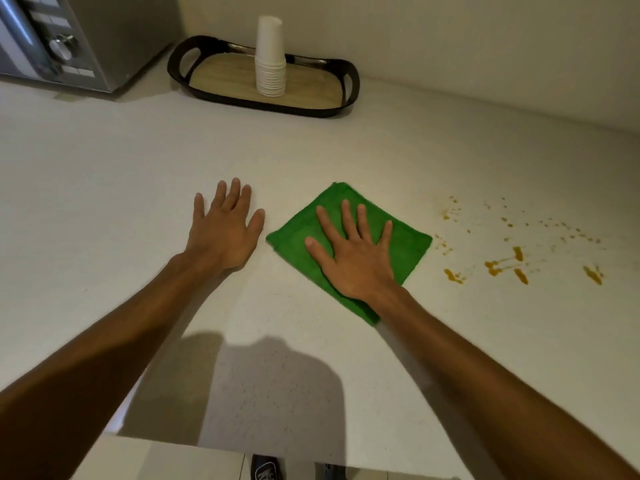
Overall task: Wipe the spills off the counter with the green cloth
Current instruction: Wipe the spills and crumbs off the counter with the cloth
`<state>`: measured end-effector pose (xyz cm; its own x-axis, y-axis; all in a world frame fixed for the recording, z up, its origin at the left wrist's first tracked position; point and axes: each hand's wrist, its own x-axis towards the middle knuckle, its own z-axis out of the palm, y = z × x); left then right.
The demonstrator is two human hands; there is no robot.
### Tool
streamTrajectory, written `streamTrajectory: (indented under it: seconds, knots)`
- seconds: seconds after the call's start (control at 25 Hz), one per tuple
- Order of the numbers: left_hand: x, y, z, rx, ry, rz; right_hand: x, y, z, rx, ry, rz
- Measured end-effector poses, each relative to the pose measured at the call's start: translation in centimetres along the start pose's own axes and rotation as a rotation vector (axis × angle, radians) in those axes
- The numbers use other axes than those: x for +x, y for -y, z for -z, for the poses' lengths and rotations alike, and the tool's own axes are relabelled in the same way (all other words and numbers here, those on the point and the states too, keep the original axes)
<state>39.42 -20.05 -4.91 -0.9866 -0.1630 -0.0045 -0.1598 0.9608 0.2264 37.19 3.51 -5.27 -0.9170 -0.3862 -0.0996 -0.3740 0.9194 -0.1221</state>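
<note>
A folded green cloth (408,244) lies flat on the white counter (104,188), near its middle. My right hand (353,254) rests palm down on the cloth, fingers spread. My left hand (225,230) lies flat on the bare counter just left of the cloth, fingers apart, holding nothing. Orange-brown spills (505,265) are splattered on the counter to the right of the cloth, with smaller drops (450,211) further back. The nearest drops lie just beyond the cloth's right corner.
A black-rimmed tray (349,81) with a wooden base stands at the back, bearing a stack of white paper cups (270,57). A microwave (69,39) sits at the back left. The wall runs behind them. The counter's front edge (207,445) is near me.
</note>
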Motion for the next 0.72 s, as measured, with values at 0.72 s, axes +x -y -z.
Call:
streamTrajectory:
  seconds: [0.72]
  knots:
    - [0.9,-6.3,-3.6,0.111,-0.049,-0.043,15.3,-18.2,5.6,-0.040,0.067,-0.108]
